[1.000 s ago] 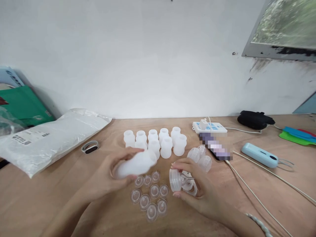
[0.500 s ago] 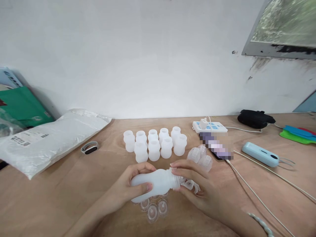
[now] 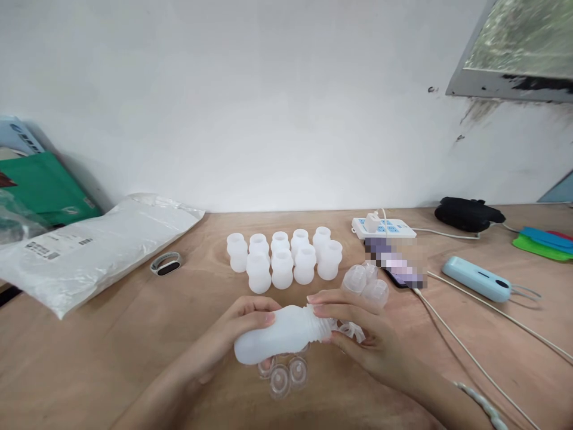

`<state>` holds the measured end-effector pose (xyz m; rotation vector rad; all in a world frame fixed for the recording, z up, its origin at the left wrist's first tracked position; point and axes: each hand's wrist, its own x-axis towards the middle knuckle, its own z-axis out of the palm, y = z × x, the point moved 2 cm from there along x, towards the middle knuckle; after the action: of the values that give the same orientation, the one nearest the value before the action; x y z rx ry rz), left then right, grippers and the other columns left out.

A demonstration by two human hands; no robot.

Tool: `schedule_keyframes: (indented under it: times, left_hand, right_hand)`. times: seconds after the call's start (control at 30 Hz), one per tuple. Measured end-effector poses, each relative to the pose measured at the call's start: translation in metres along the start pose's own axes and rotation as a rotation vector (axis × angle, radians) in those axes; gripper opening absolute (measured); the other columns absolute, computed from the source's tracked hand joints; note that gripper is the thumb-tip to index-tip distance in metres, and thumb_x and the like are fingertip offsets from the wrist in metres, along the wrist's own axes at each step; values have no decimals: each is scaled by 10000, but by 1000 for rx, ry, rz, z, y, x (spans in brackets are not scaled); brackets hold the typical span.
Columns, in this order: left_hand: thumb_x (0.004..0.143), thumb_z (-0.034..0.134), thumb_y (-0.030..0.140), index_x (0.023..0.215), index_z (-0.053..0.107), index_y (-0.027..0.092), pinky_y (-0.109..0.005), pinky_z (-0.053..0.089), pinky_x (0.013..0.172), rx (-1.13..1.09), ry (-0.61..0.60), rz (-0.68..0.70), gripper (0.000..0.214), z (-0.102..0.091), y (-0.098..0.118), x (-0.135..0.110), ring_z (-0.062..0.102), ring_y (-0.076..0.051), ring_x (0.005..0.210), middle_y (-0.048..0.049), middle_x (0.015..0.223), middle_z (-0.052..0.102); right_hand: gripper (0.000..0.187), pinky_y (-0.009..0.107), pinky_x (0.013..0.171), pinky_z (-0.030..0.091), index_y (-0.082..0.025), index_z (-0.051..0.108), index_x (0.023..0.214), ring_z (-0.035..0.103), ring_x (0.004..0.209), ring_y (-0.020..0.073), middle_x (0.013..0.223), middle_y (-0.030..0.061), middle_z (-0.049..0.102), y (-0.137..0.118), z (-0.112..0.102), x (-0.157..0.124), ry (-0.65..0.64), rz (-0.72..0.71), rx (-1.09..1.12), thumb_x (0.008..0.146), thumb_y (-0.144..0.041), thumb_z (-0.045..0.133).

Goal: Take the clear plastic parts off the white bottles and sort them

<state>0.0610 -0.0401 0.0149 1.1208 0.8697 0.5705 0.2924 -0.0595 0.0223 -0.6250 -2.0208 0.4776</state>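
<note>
We hold a white bottle [image 3: 282, 334] sideways over the near bench [image 3: 134, 334]. Left hand [image 3: 244, 325] fingers wrap its body, and right hand [image 3: 358, 340] fingers pinch its neck. Small bottles [image 3: 286, 260] stand farther back, and loose clear caps [image 3: 286, 376] lie underneath, so most fitting seems undone.

The left hand [image 3: 244, 325] is low in the view, near 6 o'clock, with the palm turned inward and the fingers and thumb curled closed in a grip. The right hand [image 3: 364, 337] is at its 3 o'clock, fingers pointing toward 9 o'clock, fingertips pinched together. The forearms enter from 7 and 5 o'clock.
</note>
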Motion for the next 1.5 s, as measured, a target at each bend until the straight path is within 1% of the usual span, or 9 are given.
schedule_keyframes:
  times: [0.33,0.5,0.6,0.67,0.83,1.03,1.2,1.27,1.5]
  left_hand:
    - [768,710,579,1011,723,125,-237,513,511,53,11,5,515,-3,-7,5,661,-170,555,-109,809,776]
    - [708,798,448,1080,739,234,-343,583,785,447,329,321,433,1,-10,-6,696,-271,952,-77,1102,744]
    - [738,775,390,1130,735,267,-426,567,893,599,381,415,413,7,-12,-9,672,-311,1062,-78,1164,734]
    - [760,748,395,1124,735,251,-414,594,829,587,386,395,391,8,-11,-8,699,-303,995,-87,1140,745]
    - [780,715,426,1104,734,213,-375,611,755,513,364,335,388,6,-8,-4,721,-277,906,-91,1095,760]
    - [738,755,445,1122,739,258,-425,588,854,546,441,380,427,4,-22,-6,685,-312,1026,-84,1162,736]
    - [740,739,452,1091,738,238,-383,594,834,448,435,322,410,7,-11,-4,692,-296,1005,-77,1131,745]
    - [729,745,442,1069,739,232,-361,598,817,416,428,312,400,9,-5,-5,698,-283,976,-70,1107,748]
    - [714,747,436,1051,733,206,-328,596,765,387,396,291,408,12,1,-7,702,-266,920,-76,1067,756]
  right_hand:
    - [341,315,855,606,-251,611,1288,694,1052,210,1176,97,705,-4,-1,0,4,9,-129,949,-265,634]
    - [334,282,627,561,-231,655,1159,677,728,183,873,48,734,4,2,-6,15,251,-121,947,-482,596]
    - [422,259,510,477,-227,600,1153,596,586,161,729,8,668,13,5,-12,-14,460,36,982,-583,453]
    - [486,277,572,491,-243,501,1285,613,678,178,838,24,670,15,4,-13,-39,493,125,986,-614,404]
    - [561,380,965,464,-331,319,1410,571,1117,224,1286,66,556,11,0,-9,-103,386,151,941,-420,614]
    - [295,347,756,486,-322,369,1319,581,811,190,966,12,628,12,0,-9,-69,503,168,1032,-381,406]
    - [467,403,988,446,-346,340,1397,531,1160,233,1373,63,489,8,-4,-7,-128,381,176,968,-313,521]
    - [468,397,1022,435,-355,379,1352,526,1189,231,1352,48,496,8,-3,-8,-119,368,158,938,-271,580]
    - [304,306,668,524,-310,419,1293,640,805,193,1019,36,654,16,1,-16,-40,480,174,1020,-440,442]
